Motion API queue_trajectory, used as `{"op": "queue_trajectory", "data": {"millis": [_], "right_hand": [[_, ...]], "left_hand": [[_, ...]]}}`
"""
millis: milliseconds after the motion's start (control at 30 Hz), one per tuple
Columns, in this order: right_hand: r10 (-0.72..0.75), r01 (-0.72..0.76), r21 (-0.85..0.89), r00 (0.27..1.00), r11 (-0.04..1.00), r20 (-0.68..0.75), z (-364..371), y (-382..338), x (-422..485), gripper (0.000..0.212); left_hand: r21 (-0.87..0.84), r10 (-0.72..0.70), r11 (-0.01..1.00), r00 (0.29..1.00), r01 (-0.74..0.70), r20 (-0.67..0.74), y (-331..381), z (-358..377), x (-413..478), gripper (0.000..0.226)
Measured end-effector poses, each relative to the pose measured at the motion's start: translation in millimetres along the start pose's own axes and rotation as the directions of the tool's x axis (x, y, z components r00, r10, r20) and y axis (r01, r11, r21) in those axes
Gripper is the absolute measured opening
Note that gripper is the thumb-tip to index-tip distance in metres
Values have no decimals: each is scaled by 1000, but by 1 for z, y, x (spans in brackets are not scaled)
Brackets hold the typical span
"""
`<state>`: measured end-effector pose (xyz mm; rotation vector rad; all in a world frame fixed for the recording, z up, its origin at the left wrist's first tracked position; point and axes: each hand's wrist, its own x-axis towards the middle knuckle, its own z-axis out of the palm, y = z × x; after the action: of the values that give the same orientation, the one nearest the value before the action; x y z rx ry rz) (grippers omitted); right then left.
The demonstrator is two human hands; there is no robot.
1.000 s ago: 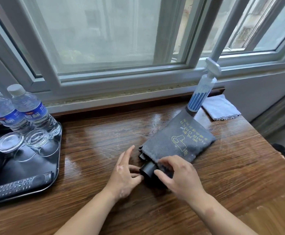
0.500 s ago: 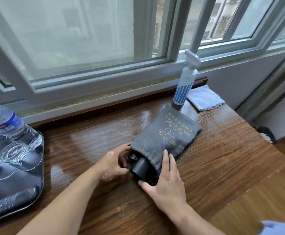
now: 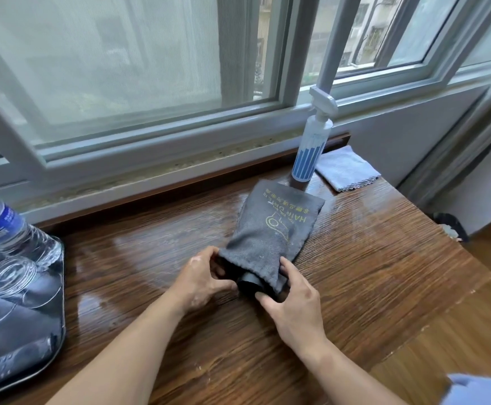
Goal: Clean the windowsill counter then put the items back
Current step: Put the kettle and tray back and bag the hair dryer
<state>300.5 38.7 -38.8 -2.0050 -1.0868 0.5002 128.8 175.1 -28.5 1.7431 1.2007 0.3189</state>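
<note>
Left grip [image 3: 200,276], right grip [image 3: 294,299] pinching pouch [image 3: 270,229] mouth — ease hem evenly over dryer barrel [image 3: 248,283], clear of spray bottle [image 3: 308,153].

Glossy wood-grain counter [image 3: 355,273], matt grey cloth pouch [image 3: 270,229]

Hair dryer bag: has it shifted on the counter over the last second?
No. The hair dryer bag's far edge still meets the spray bottle's base.

Bare counter [image 3: 139,258] between tray [image 3: 58,331] and pouch [image 3: 270,232]; spray bottle [image 3: 310,150] blocks behind.
</note>
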Motion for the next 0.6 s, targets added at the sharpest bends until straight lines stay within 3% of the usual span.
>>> {"op": "queue_trajectory", "data": {"millis": [100, 233, 467, 600], "right_hand": [[-39, 40, 8, 998, 999, -59, -3, -1, 7, 60], [-74, 72, -16, 992, 997, -105, -3, 0, 16, 48], [-72, 66, -52, 990, 996, -120, -4, 1, 45, 49], [-73, 71, -55, 997, 996, -39, 3, -3, 48, 57]], "left_hand": [[17, -5, 1000, 997, 7, -70, 4, 5, -1, 48], [130, -16, 991, 981, 41, -194, 11, 3, -5, 44], [157, -45, 984, 968, 86, -247, 3, -1, -23, 43], [174, -37, 979, 939, 102, -341, -6, 5, -31, 51]]}}
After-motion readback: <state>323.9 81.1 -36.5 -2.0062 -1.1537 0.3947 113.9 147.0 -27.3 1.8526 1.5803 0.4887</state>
